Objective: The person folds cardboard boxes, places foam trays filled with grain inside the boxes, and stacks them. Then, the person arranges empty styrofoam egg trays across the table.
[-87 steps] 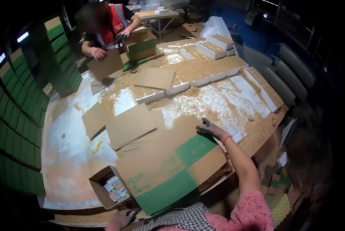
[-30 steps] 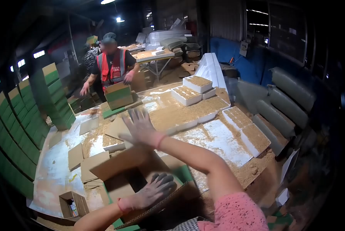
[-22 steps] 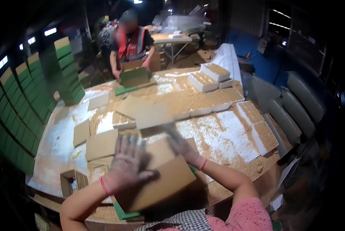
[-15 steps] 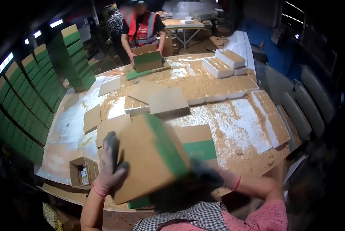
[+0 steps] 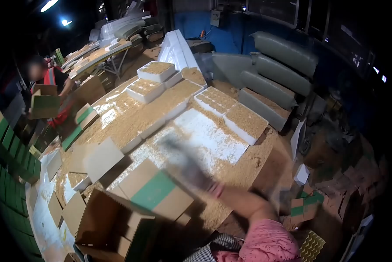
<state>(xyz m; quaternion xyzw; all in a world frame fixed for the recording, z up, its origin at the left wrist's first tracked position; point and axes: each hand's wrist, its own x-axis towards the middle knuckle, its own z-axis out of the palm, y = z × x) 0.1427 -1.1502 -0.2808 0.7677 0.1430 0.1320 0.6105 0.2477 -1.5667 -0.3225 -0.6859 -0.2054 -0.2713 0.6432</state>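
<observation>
An open cardboard box (image 5: 100, 218) with a green band stands at the lower left, its mouth facing me and its inside showing. A dark fingertip shows at the box's bottom edge; the rest of my left hand is out of frame. My right hand (image 5: 191, 170) is gloved and smeared by motion above the table, right of a flat cardboard piece (image 5: 154, 190) with a green stripe. Whether its fingers hold anything cannot be made out. Beyond the box lie plain cardboard sheets (image 5: 103, 158).
White trays filled with brown granules (image 5: 246, 120) line the table, some stacked (image 5: 156, 71). A co-worker in a red vest (image 5: 52, 78) holds a box at the far left. Green boxes (image 5: 8, 187) are stacked left; grey-green sacks (image 5: 283, 54) lie right.
The view has turned right. The box, earlier between both hands with its closed side up, now shows its open mouth at lower left. My right hand has come away from it. The co-worker's box is raised.
</observation>
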